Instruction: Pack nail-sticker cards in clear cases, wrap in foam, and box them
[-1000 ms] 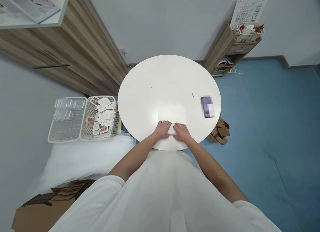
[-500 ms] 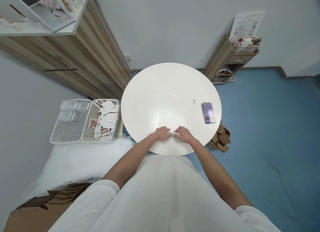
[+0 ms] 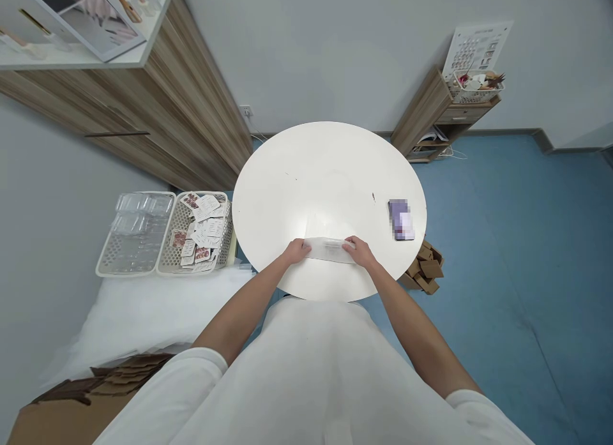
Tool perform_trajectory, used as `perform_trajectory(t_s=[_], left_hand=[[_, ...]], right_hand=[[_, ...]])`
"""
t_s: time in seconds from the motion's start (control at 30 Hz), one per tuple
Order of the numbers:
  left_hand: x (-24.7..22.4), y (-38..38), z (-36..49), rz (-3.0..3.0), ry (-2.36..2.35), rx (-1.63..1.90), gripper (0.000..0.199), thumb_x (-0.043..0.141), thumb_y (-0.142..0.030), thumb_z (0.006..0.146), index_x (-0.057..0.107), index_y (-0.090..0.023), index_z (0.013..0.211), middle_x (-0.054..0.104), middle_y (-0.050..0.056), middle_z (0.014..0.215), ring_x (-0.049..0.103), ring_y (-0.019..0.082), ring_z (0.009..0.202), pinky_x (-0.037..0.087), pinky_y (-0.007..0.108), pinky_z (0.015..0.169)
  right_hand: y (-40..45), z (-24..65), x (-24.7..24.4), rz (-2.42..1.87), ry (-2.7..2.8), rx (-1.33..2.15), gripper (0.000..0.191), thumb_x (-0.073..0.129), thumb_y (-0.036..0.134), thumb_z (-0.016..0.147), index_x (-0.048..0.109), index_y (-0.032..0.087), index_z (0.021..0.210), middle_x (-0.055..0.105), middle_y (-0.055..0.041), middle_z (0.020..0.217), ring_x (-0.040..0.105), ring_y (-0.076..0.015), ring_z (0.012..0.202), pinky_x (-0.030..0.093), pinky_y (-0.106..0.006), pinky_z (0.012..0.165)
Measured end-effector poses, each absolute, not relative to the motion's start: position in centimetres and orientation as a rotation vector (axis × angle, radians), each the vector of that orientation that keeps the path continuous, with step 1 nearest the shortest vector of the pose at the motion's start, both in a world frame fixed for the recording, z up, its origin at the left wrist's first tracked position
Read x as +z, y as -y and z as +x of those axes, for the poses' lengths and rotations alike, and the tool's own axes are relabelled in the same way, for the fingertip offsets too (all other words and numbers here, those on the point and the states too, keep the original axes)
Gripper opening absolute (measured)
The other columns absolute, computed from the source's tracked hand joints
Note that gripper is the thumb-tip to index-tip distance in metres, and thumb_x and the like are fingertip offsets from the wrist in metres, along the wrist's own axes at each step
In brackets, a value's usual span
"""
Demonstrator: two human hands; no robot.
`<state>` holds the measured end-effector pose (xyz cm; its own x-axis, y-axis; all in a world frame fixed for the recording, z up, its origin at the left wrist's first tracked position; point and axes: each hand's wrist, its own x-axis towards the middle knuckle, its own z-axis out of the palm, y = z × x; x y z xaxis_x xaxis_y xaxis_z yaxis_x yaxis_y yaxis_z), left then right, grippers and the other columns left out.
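The left hand [image 3: 297, 250], fingers curled, pinches one end of the translucent wrap [image 3: 330, 249] — this stretches between both hands over the near part of the white table [image 3: 330, 170]. The right hand [image 3: 360, 251] grips its other end, thumb and fingers closed on it.

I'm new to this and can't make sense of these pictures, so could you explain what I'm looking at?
There's no robot here: these are a person's bare hands, seen by one camera worn on the head, looking forward and down. The left hand and right hand hold a whitish, see-through piece between them, over the near edge of a white table. A purple item lies toward the table's right side, too blurred to name. Left of the table, one basket holds clear plastic pieces and another holds printed cards.
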<state>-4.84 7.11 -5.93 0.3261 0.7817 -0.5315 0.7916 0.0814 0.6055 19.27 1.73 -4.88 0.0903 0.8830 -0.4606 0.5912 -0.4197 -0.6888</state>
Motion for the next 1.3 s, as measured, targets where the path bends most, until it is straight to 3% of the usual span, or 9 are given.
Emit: perform_trajectory(t_s=[0.2,0.43,0.83,0.97,1.1,1.2,1.3], left_hand=[[-6.7,-7.0,-4.8,1.623,-1.516,0.011,0.015,0.048,-0.028,0.071,0.047,-0.018,0.061,0.047,-0.001,0.059,0.046,0.013,0.059,0.031,0.023,0.052],[-7.0,-6.9,-4.8,1.592,-1.573,0.063,0.024,0.054,-0.034,0.069,0.039,-0.020,0.058,0.042,-0.003,0.056,0.043,0.011,0.055,0.030,0.022,0.051],[-6.6,-6.5,-4.7,1.588,-1.632,0.093,0.019,0.056,-0.035,0.070,0.047,-0.019,0.065,0.049,-0.001,0.062,0.050,0.014,0.062,0.034,0.023,0.052],[-6.2,-6.0,-4.4,1.629,-1.700,0.071,0.021,0.054,-0.036,0.074,0.052,-0.019,0.084,0.057,0.003,0.078,0.055,0.017,0.073,0.039,0.025,0.059],[-5.5,-5.1,-3.6,1.938,-1.742,0.230,0.041,0.050,-0.034,0.078,0.042,-0.017,0.115,0.050,0.012,0.114,0.047,0.023,0.104,0.039,0.033,0.082],[-5.1,-4.1,-2.9,2.273,-1.459,0.222,0.042,0.047,-0.034,0.080,0.042,-0.019,0.119,0.042,0.012,0.127,0.037,0.025,0.117,0.031,0.037,0.093],[-5.1,-2.9,-2.2,2.486,-1.123,0.104,0.043,0.048,-0.035,0.080,0.043,-0.023,0.120,0.036,0.009,0.134,0.031,0.026,0.122,0.026,0.039,0.096]], right_hand=[[-1.4,19.8,-5.7,-2.238,1.412,1.132,0.010,0.045,0.027,0.074,0.052,0.021,0.078,0.055,0.0006,0.070,0.048,-0.0134,0.064,0.034,-0.023,0.055],[-0.5,19.2,-5.1,-2.344,1.283,1.094,0.009,0.046,0.022,0.067,0.051,0.021,0.075,0.057,-0.0014,0.075,0.050,-0.0142,0.067,0.033,-0.022,0.054],[0.2,18.9,-5.4,-2.406,1.309,1.010,0.010,0.046,0.021,0.067,0.052,0.021,0.074,0.058,-0.0031,0.078,0.052,-0.0167,0.071,0.035,-0.025,0.056],[0.6,19.2,-5.8,-2.413,1.314,1.021,0.017,0.045,0.022,0.071,0.054,0.022,0.085,0.058,-0.0040,0.082,0.053,-0.0179,0.075,0.038,-0.027,0.059],[1.8,19.1,-6.1,-2.376,1.264,0.870,0.038,0.048,0.027,0.070,0.048,0.020,0.108,0.052,-0.0095,0.105,0.050,-0.0229,0.098,0.041,-0.032,0.078],[3.2,18.5,-6.4,-2.331,1.145,0.882,0.055,0.050,0.033,0.069,0.039,0.017,0.120,0.044,-0.0131,0.120,0.041,-0.0253,0.113,0.038,-0.035,0.089],[4.1,17.5,-6.7,-2.265,1.010,1.021,0.064,0.051,0.037,0.069,0.031,0.016,0.126,0.042,-0.0135,0.125,0.044,-0.0229,0.113,0.041,-0.032,0.087]])
